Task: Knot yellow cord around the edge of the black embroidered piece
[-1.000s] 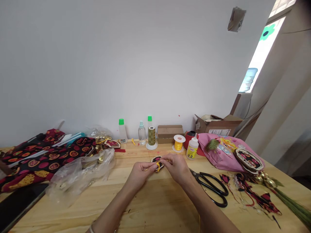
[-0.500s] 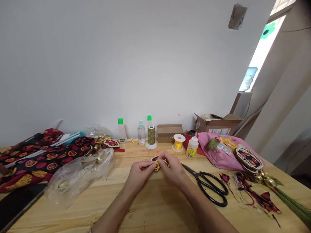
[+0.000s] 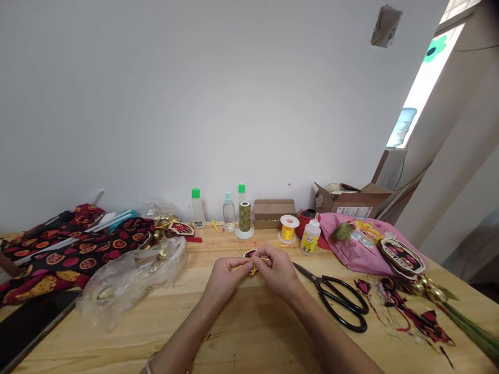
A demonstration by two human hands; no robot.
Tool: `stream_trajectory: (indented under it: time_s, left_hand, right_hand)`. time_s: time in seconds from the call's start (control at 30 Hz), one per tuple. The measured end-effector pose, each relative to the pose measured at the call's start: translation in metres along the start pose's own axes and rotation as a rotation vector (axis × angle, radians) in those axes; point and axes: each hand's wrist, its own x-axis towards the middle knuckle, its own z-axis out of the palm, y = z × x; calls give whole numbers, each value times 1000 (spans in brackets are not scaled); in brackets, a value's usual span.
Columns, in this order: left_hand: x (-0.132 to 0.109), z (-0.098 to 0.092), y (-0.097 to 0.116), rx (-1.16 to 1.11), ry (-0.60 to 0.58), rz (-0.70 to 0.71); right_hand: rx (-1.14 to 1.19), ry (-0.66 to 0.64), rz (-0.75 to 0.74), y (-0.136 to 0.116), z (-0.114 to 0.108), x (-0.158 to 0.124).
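Over the middle of the wooden table [image 3: 249, 332] my left hand [image 3: 225, 275] and my right hand [image 3: 277, 270] meet, fingertips pinched together. Between them is a thin yellow cord [image 3: 252, 268], and both hands pinch it. Just behind the fingers lies a small dark patterned fabric ornament [image 3: 249, 254], partly hidden by them. I cannot tell whether the cord is tied to it.
Black scissors [image 3: 335, 301] lie right of my right hand. At the back stand a yellow cord spool [image 3: 288, 228], a glue bottle [image 3: 310, 238], an olive thread cone [image 3: 245, 218], clear bottles [image 3: 228, 212] and a cardboard box [image 3: 270, 213]. Patterned fabric [image 3: 78, 254] and a plastic bag [image 3: 128, 280] lie left; a pink cloth [image 3: 362, 244] right.
My hands have drawn slightly closer together around the yellow cord, the right fingers shifting left. The view has tilted a little.
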Motion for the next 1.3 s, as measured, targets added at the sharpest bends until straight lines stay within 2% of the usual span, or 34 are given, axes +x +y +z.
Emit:
stream_trajectory:
  time_s: [0.13, 0.23, 0.37, 0.5, 0.6, 0.7, 0.8, 0.97, 1.13, 1.3]
  left_hand:
    - [0, 2, -1, -33, -26, -7]
    - [0, 4, -2, -89, -36, -23]
    - [0, 5, -1, -121, 19, -14]
    - [-1, 4, 1, -85, 50, -22]
    - [-2, 1, 0, -63, 51, -22]
    - [-2, -1, -1, -66, 26, -29]
    - [-2, -1, -2, -65, 17, -31]
    - [-1, 2, -1, -54, 40, -52]
    - [-2, 4, 4, -43, 79, -31]
    - [-4, 3, 2, -75, 45, 7]
  right_hand:
    - [56, 0, -29, -3, -1, -1]
    - [120, 64, -5, -4, 0, 0]
    - [253, 162, 57, -5, 2, 2]
    - [330, 108, 165, -8, 0, 3]
    - [275, 57, 211, -7, -5, 4]
    - [182, 5, 205, -1, -8, 4]
    - [89, -34, 137, 4, -8, 3]
    - [137, 14, 31, -1, -5, 1]
    - [293, 95, 142, -10, -4, 2]
    - [358, 105, 206, -9, -4, 3]
